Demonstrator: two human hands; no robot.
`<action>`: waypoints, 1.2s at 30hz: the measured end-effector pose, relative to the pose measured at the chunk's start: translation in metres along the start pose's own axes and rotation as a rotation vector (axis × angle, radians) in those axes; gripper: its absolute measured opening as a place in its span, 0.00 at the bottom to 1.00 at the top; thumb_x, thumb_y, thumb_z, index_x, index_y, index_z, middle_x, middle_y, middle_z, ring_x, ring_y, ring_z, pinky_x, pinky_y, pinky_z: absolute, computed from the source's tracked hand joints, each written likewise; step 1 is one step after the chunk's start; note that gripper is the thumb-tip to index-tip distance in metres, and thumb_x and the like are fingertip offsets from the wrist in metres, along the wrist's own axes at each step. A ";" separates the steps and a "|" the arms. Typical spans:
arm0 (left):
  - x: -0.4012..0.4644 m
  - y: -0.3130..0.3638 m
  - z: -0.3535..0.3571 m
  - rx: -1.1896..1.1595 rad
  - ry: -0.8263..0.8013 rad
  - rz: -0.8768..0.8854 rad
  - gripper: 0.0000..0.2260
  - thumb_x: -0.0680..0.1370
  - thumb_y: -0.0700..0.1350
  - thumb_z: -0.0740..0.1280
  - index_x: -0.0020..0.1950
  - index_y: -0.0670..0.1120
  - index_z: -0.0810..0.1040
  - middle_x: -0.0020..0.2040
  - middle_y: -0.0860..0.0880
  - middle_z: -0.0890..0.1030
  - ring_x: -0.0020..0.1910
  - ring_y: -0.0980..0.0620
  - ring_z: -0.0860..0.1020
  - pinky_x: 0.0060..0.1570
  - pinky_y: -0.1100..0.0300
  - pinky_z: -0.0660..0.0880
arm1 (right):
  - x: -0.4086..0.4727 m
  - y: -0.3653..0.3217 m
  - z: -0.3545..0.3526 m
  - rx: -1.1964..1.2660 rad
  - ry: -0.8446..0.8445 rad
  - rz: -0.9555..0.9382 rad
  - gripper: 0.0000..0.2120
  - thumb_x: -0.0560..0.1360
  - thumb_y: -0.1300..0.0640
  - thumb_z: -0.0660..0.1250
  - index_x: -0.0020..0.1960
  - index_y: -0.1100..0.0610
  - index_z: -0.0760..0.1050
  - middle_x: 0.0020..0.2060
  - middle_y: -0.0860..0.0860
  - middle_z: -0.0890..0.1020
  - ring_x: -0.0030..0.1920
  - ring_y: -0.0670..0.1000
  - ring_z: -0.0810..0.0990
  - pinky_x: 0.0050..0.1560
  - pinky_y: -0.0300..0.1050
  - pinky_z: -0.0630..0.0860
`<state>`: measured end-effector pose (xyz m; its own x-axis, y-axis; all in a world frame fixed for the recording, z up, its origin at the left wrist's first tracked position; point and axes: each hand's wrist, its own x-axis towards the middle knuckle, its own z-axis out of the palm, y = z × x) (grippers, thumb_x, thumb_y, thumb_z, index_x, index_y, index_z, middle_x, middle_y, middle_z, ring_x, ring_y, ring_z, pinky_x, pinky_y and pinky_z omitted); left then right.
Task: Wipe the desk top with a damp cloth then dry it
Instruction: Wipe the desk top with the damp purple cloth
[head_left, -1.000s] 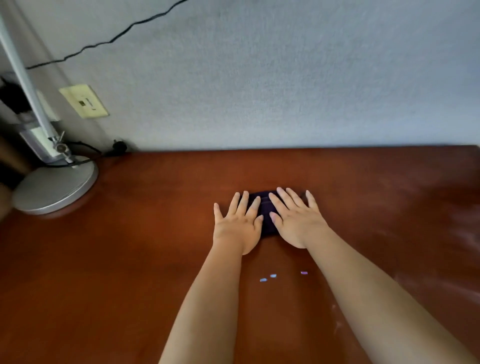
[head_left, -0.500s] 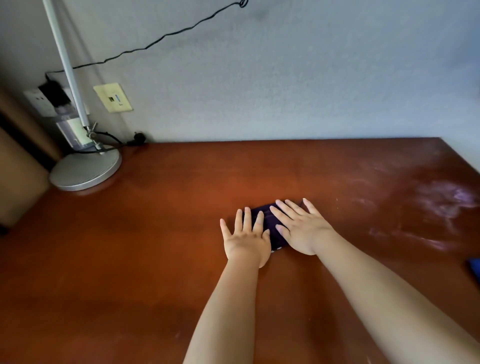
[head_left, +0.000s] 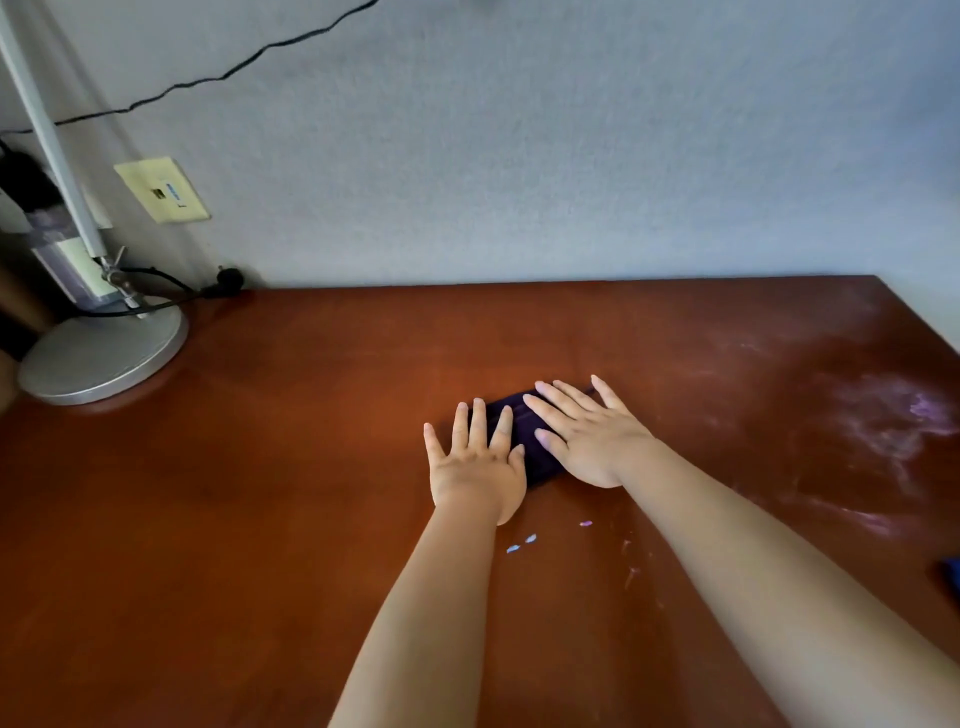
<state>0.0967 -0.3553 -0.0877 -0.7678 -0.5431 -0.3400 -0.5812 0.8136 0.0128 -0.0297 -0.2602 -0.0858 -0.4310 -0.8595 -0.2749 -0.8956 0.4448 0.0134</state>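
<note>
Item: dark cloth (head_left: 524, 441), mid-desk (head_left: 260, 519), pressed flat under left hand (head_left: 475, 465) and right hand (head_left: 587, 441), fingers straight, gripping nothing. Risk: whitish smears (head_left: 878, 431) at right, possibly residue, missed; lamp base (head_left: 104, 353) knocked by a leftward sweep.

Both flat hands, left hand (head_left: 475, 467) and right hand (head_left: 587, 441), and the dark cloth (head_left: 530, 441) under them now sit slightly nearer the surface's (head_left: 260, 519) right edge than a second ago.

Both hands hide most of the cloth (head_left: 524, 436). The lamp (head_left: 104, 353) runs off the top-left edge. A blue thing (head_left: 951, 574) is cut off right.
</note>
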 end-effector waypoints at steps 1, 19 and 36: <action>0.008 0.003 -0.002 -0.003 0.001 -0.002 0.24 0.83 0.54 0.39 0.78 0.53 0.36 0.79 0.48 0.36 0.77 0.48 0.34 0.73 0.39 0.36 | 0.006 0.006 -0.001 0.007 0.003 0.001 0.25 0.83 0.44 0.38 0.78 0.46 0.38 0.77 0.44 0.39 0.76 0.44 0.37 0.75 0.54 0.34; 0.129 0.058 -0.042 0.045 0.073 0.077 0.24 0.83 0.55 0.39 0.79 0.55 0.38 0.79 0.49 0.39 0.78 0.49 0.37 0.73 0.39 0.37 | 0.076 0.113 -0.011 0.068 0.057 0.113 0.26 0.82 0.43 0.38 0.78 0.48 0.38 0.78 0.45 0.41 0.77 0.44 0.39 0.74 0.55 0.34; 0.070 0.061 -0.020 0.125 0.066 0.222 0.25 0.83 0.56 0.39 0.79 0.51 0.37 0.79 0.51 0.38 0.77 0.51 0.37 0.74 0.40 0.38 | -0.006 0.070 0.012 0.111 0.055 0.301 0.27 0.82 0.44 0.37 0.78 0.52 0.37 0.78 0.48 0.41 0.77 0.47 0.39 0.74 0.56 0.34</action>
<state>0.0018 -0.3475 -0.0917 -0.8912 -0.3571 -0.2796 -0.3615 0.9316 -0.0377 -0.0882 -0.2210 -0.0944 -0.6827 -0.6961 -0.2223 -0.7106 0.7033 -0.0198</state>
